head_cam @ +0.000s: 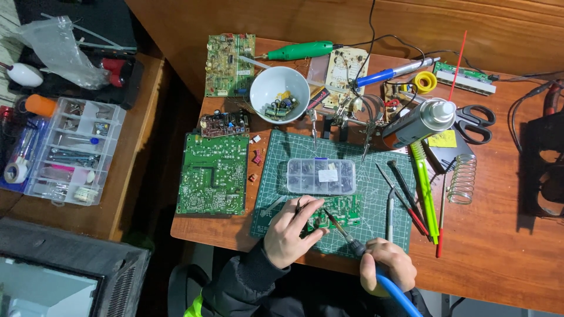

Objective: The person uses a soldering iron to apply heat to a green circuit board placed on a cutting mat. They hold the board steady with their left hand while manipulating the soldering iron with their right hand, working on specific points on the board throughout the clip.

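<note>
My left hand [292,230] rests on the green cutting mat [385,226] and pinches a thin dark tool, its tip against the left edge of a small green circuit board [342,212]. My right hand [386,266] grips a blue-handled soldering iron [345,232] near the table's front edge. The iron's tip points up-left onto the small board. A clear plastic parts box [321,175] lies on the mat just beyond the board.
A large green circuit board [213,174] lies left of the mat, with a white bowl [279,86] of parts behind it. Screwdrivers and tweezers [411,196], a spray can [419,122], scissors [474,123] and a wire spring [463,178] crowd the right. A compartment organizer [73,151] sits far left.
</note>
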